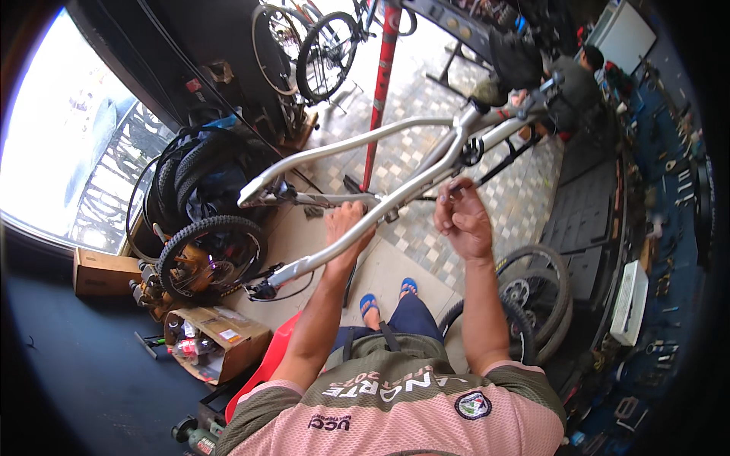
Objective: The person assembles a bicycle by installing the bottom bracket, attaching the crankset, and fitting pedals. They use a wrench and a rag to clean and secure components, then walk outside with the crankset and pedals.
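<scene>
A silver-grey bicycle frame (411,182) hangs aslant in front of me, its rear ends toward the left and its front end toward the upper right. My left hand (348,226) is closed at the lower rear part of the frame, its fingers against a tube between the two rear arms. Part of what those fingers grip is hidden. My right hand (465,220) is raised just below the frame's middle, apart from it. Its fingers are curled with the tips together; a small dark thing may be between them, too small to name.
A red stand pole (379,99) rises behind the frame. Tyres and a wheel (213,257) crowd the left, above an open cardboard box (217,342). More wheels (536,292) lean at my right, near a tool wall (677,190). Another person (582,91) sits beyond the frame.
</scene>
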`<act>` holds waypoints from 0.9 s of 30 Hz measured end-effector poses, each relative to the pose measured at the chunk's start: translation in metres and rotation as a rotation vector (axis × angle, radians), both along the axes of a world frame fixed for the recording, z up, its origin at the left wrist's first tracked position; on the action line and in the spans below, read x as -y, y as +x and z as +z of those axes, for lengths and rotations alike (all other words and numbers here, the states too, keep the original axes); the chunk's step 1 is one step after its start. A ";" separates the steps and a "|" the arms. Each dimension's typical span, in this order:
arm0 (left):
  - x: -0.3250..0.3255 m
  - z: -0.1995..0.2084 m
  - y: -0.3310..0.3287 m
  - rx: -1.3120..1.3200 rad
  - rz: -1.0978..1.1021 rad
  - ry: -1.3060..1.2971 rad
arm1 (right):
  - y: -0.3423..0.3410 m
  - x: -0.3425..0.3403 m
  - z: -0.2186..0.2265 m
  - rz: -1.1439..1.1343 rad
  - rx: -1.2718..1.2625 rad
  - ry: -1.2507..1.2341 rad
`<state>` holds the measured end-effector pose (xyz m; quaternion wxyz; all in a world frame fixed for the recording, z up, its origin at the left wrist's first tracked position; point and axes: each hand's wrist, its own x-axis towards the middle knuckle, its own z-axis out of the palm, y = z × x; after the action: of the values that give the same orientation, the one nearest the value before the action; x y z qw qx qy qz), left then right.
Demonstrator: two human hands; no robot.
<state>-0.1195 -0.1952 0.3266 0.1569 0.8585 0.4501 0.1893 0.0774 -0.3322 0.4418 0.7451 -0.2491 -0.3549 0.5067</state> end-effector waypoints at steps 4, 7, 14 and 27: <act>-0.002 0.008 0.001 0.094 0.074 -0.039 | -0.019 -0.099 0.129 -0.007 0.717 0.184; -0.007 0.014 -0.003 0.157 0.142 -0.118 | -0.062 -0.217 0.174 0.064 1.121 0.327; -0.007 0.024 -0.008 0.568 0.433 -0.173 | -0.158 -0.401 0.121 0.499 1.788 0.570; -0.019 0.047 -0.004 0.692 0.812 -0.165 | 0.037 -0.394 -0.175 1.269 1.717 0.400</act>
<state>-0.1231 -0.1761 0.3740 0.2772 0.4877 0.6812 0.4704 0.1142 0.0617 0.2669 -0.1223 -0.1655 -0.8979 0.3892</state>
